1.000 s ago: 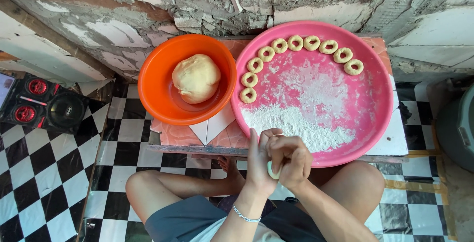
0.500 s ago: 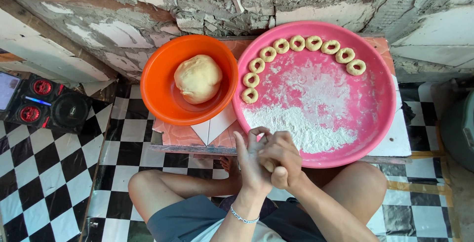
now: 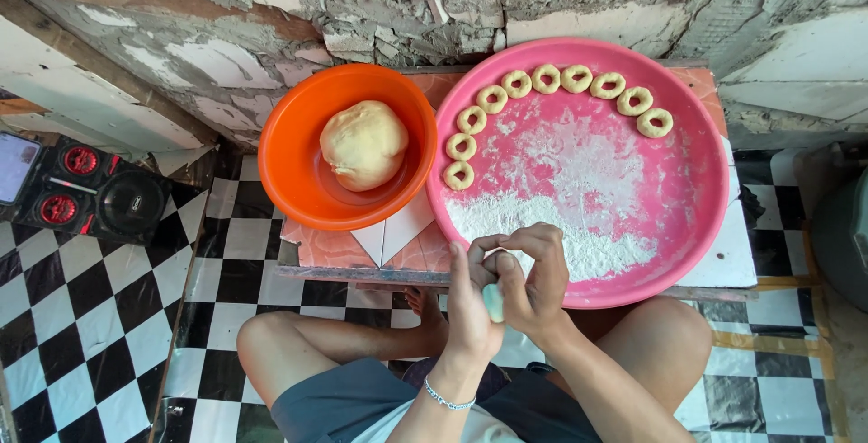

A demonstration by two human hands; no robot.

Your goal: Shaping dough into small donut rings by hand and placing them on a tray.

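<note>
Together, low in the frame's centre, our left hand [image 3: 470, 303] and right hand [image 3: 533, 280] close around a small dough piece [image 3: 493, 301], fingers curled, pinching it between them just below the pink tray's [image 3: 696, 226] near rim. Flour [image 3: 561, 226] lies in that tray, with eight dough rings [image 3: 542, 79] along its upper-left edge. Left of it, an orange bowl [image 3: 289, 163] holds a dough ball [image 3: 363, 145].
</note>
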